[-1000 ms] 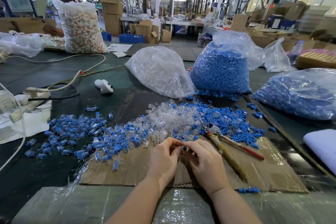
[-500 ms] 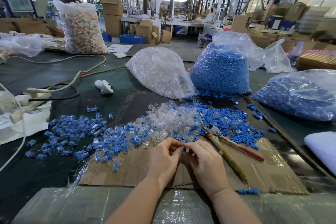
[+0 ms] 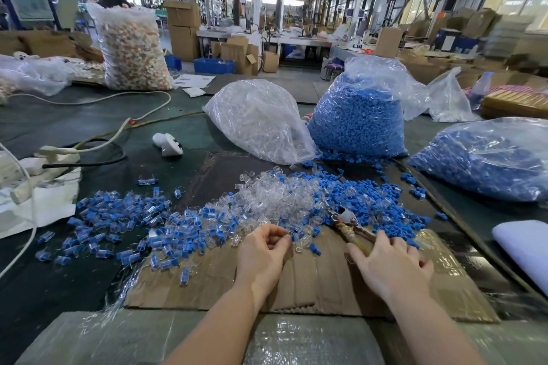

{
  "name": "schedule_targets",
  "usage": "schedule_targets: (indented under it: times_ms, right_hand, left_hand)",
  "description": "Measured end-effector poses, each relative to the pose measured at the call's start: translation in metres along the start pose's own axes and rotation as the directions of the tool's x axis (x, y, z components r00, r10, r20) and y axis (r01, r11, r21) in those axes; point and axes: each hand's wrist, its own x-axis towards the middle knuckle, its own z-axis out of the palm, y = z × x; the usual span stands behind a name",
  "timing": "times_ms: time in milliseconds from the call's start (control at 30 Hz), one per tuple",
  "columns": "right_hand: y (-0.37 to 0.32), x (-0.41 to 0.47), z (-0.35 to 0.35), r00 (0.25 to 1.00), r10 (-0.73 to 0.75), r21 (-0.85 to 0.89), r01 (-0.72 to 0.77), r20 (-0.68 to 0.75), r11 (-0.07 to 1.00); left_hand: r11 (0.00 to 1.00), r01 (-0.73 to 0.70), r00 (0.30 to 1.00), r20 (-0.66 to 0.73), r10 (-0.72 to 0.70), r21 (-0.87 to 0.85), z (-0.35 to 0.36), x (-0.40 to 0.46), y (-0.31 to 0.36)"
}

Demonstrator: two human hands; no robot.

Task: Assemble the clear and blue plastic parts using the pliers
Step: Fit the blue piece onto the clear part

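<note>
My left hand [image 3: 262, 252] has its fingers curled and pinches a small clear and blue part [image 3: 291, 238] at the fingertips, over the cardboard sheet [image 3: 207, 290]. My right hand [image 3: 390, 265] lies with spread fingers on the handles of the pliers [image 3: 345, 218]. The pliers' metal head points up-left into the piles. A heap of loose clear parts [image 3: 275, 201] lies just beyond my hands, with loose blue parts [image 3: 382, 207] to its right. Several joined clear-and-blue pieces [image 3: 118, 216] are spread out to the left.
Behind the piles stand a bag of clear parts [image 3: 261, 121] and a bag of blue parts [image 3: 355, 121]; another blue bag [image 3: 489, 157] lies at right. White foam [image 3: 525, 249] sits at the right edge. Cables and a power strip [image 3: 44, 157] lie at left.
My hands were together, both working on one part. Now the right hand has moved right onto the pliers' handles, while the left hand stays put with the part.
</note>
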Motion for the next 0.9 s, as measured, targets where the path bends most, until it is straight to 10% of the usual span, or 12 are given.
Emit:
schedule_targets:
  times_ms: [267,600,900]
  right_hand:
    - [0.007,0.008,-0.009,0.985,-0.051,0.045,0.044,0.167,0.998]
    - [0.003,-0.005,0.001,0.971,-0.209,-0.138,0.192,-0.119,0.972]
    - [-0.019,-0.021,-0.038,0.933,-0.36,0.451,0.312,0.023,0.836]
  left_hand:
    - [0.999,0.029,0.999,0.015,-0.028,-0.022,0.0,0.002,0.0]
    - [0.999,0.037,0.999,0.028,-0.036,-0.038,-0.001,0.001,0.003]
    - [0.946,0.206,0.978,0.05,-0.2,-0.251,-0.009,0.006,0.013]
